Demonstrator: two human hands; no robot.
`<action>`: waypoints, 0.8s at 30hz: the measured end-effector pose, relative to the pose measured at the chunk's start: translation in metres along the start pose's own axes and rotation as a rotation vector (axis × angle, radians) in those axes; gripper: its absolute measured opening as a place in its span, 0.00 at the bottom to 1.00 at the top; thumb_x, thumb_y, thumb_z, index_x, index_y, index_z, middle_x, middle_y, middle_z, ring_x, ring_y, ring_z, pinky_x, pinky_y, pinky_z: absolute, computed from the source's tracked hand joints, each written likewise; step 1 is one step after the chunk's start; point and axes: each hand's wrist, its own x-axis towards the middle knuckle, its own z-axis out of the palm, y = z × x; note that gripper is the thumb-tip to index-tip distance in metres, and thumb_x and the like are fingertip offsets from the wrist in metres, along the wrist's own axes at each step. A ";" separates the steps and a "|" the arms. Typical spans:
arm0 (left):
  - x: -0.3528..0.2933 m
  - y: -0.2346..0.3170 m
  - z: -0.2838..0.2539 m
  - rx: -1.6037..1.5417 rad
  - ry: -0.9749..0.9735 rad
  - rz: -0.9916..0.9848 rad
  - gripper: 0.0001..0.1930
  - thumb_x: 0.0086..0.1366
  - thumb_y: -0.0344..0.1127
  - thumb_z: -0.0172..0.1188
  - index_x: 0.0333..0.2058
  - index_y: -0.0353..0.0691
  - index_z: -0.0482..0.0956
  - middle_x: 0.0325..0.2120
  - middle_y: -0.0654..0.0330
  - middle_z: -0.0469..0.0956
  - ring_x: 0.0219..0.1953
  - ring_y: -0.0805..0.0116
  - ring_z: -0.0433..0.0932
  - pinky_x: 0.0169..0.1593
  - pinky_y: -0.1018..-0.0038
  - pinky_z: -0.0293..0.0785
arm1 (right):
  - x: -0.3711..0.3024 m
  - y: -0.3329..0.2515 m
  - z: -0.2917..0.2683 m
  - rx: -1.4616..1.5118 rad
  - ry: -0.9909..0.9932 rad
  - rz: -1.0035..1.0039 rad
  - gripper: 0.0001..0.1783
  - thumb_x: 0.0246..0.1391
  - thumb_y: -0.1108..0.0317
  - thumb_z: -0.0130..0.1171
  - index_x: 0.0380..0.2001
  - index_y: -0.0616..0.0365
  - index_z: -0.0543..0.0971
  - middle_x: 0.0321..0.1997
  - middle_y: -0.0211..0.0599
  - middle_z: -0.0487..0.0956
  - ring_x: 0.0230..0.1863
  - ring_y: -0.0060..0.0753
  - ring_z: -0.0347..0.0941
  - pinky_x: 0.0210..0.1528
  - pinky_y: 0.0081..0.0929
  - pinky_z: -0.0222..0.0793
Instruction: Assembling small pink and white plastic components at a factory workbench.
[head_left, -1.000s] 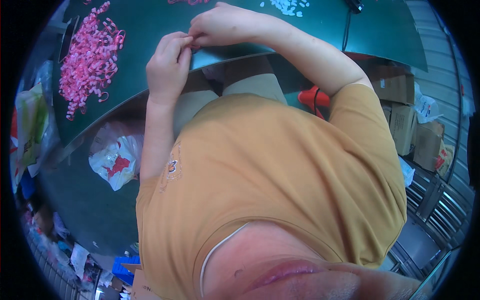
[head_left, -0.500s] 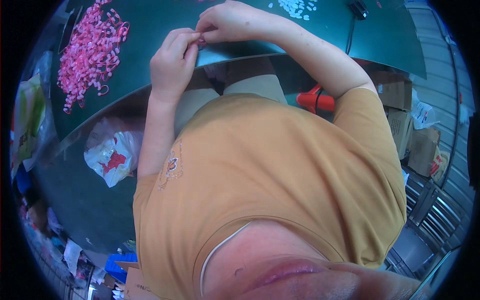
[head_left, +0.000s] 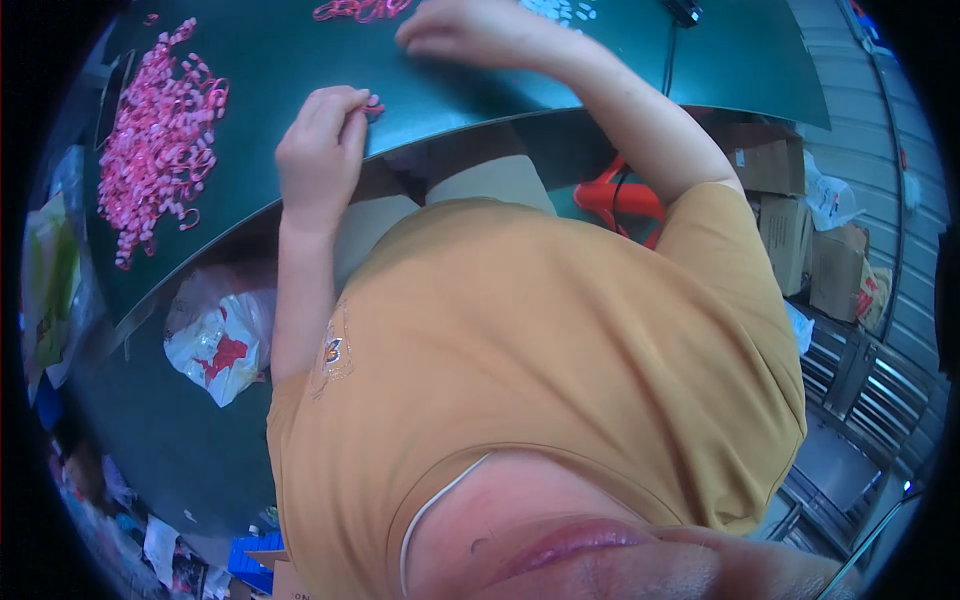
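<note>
A heap of pink clips (head_left: 155, 140) lies at my far left on the dark green desk (head_left: 560, 70). My orange shirt (head_left: 540, 370) hides my lap. My left hand (head_left: 322, 140) pinches one small pink clip (head_left: 373, 103) at the desk's edge; my right hand (head_left: 480, 32) rests flat, fingers loose, holding nothing.

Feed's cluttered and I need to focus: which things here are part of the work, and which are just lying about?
In the work:
left hand pinching a pink piece
right hand flat on the green table
pink pile
pink bits by the right hand

Lying about:
white bag
orange stool
boxes
black cable
</note>
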 end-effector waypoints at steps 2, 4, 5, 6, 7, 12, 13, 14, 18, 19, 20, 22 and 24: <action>-0.004 0.000 -0.002 0.007 0.013 -0.015 0.07 0.67 0.25 0.69 0.43 0.42 0.86 0.41 0.58 0.89 0.41 0.56 0.89 0.44 0.65 0.86 | -0.019 0.016 -0.035 0.080 0.208 0.040 0.12 0.67 0.64 0.64 0.48 0.56 0.89 0.45 0.46 0.88 0.49 0.54 0.85 0.54 0.45 0.80; 0.003 0.002 0.001 0.014 0.021 0.009 0.06 0.68 0.24 0.69 0.42 0.41 0.86 0.41 0.57 0.89 0.41 0.57 0.89 0.44 0.65 0.86 | -0.045 0.026 -0.066 0.055 0.126 0.199 0.14 0.66 0.62 0.63 0.48 0.57 0.89 0.45 0.50 0.89 0.48 0.52 0.87 0.53 0.44 0.81; 0.003 0.001 0.001 0.009 0.019 0.011 0.06 0.68 0.24 0.69 0.42 0.41 0.86 0.41 0.57 0.89 0.41 0.57 0.89 0.44 0.65 0.86 | -0.055 0.023 -0.073 0.071 0.052 0.299 0.15 0.66 0.61 0.64 0.48 0.57 0.89 0.44 0.51 0.89 0.47 0.52 0.87 0.53 0.43 0.81; 0.003 0.002 0.000 -0.002 -0.009 -0.013 0.06 0.68 0.24 0.69 0.43 0.39 0.86 0.42 0.56 0.88 0.43 0.57 0.89 0.47 0.66 0.86 | -0.063 0.023 -0.070 0.069 0.053 0.304 0.15 0.66 0.61 0.64 0.48 0.57 0.89 0.44 0.51 0.89 0.47 0.52 0.87 0.53 0.43 0.81; 0.004 0.002 0.000 -0.012 -0.036 -0.037 0.06 0.69 0.23 0.69 0.44 0.38 0.85 0.42 0.54 0.88 0.44 0.57 0.89 0.49 0.66 0.85 | -0.074 0.025 -0.061 0.046 0.055 0.323 0.15 0.66 0.61 0.64 0.48 0.57 0.89 0.43 0.51 0.88 0.46 0.52 0.87 0.52 0.43 0.81; 0.000 0.003 0.000 -0.019 -0.039 -0.062 0.07 0.69 0.23 0.69 0.44 0.38 0.86 0.42 0.54 0.88 0.44 0.57 0.89 0.50 0.66 0.85 | -0.076 0.007 -0.052 -0.036 -0.048 0.362 0.14 0.64 0.61 0.64 0.45 0.57 0.90 0.39 0.51 0.87 0.44 0.54 0.86 0.49 0.46 0.80; 0.000 0.003 0.001 -0.028 -0.032 -0.062 0.07 0.69 0.23 0.69 0.44 0.38 0.86 0.42 0.54 0.88 0.45 0.57 0.89 0.50 0.66 0.85 | -0.076 0.002 -0.053 -0.064 -0.002 0.306 0.13 0.64 0.62 0.64 0.43 0.58 0.90 0.39 0.51 0.87 0.43 0.54 0.86 0.49 0.47 0.80; 0.000 0.003 0.000 -0.027 -0.033 -0.062 0.07 0.69 0.23 0.69 0.44 0.38 0.86 0.42 0.54 0.88 0.45 0.57 0.89 0.50 0.66 0.85 | -0.076 -0.002 -0.053 -0.093 0.047 0.250 0.12 0.63 0.63 0.64 0.42 0.58 0.90 0.38 0.50 0.87 0.43 0.54 0.85 0.49 0.47 0.80; 0.000 0.003 0.000 0.007 -0.035 -0.052 0.07 0.69 0.24 0.69 0.44 0.38 0.86 0.43 0.54 0.88 0.45 0.58 0.89 0.50 0.67 0.85 | -0.077 -0.017 -0.049 -0.112 0.106 0.186 0.11 0.63 0.64 0.65 0.40 0.58 0.91 0.38 0.49 0.86 0.44 0.55 0.85 0.51 0.49 0.79; 0.000 0.003 0.000 0.007 -0.034 -0.053 0.07 0.69 0.24 0.69 0.44 0.38 0.86 0.43 0.54 0.88 0.45 0.58 0.89 0.50 0.67 0.85 | -0.077 -0.018 -0.049 -0.141 0.107 0.166 0.11 0.63 0.65 0.65 0.40 0.58 0.91 0.38 0.48 0.86 0.45 0.55 0.84 0.52 0.49 0.78; 0.000 0.003 0.000 0.009 -0.034 -0.052 0.07 0.69 0.24 0.69 0.44 0.38 0.86 0.43 0.54 0.88 0.45 0.58 0.89 0.50 0.67 0.85 | -0.077 -0.019 -0.048 -0.171 0.108 0.146 0.11 0.63 0.65 0.65 0.40 0.58 0.91 0.39 0.47 0.86 0.45 0.55 0.84 0.54 0.50 0.77; 0.001 0.004 0.000 0.006 -0.041 -0.066 0.06 0.70 0.24 0.69 0.44 0.38 0.86 0.43 0.54 0.88 0.45 0.58 0.89 0.50 0.67 0.85 | -0.077 -0.021 -0.047 -0.200 0.097 0.153 0.11 0.63 0.65 0.65 0.40 0.58 0.91 0.39 0.47 0.86 0.46 0.55 0.84 0.55 0.50 0.77; 0.001 0.005 -0.001 0.008 -0.042 -0.064 0.06 0.70 0.24 0.69 0.44 0.38 0.86 0.43 0.54 0.88 0.45 0.58 0.89 0.50 0.67 0.85 | -0.077 -0.023 -0.046 -0.228 0.084 0.158 0.11 0.64 0.64 0.65 0.40 0.58 0.91 0.39 0.47 0.86 0.47 0.55 0.83 0.55 0.51 0.76</action>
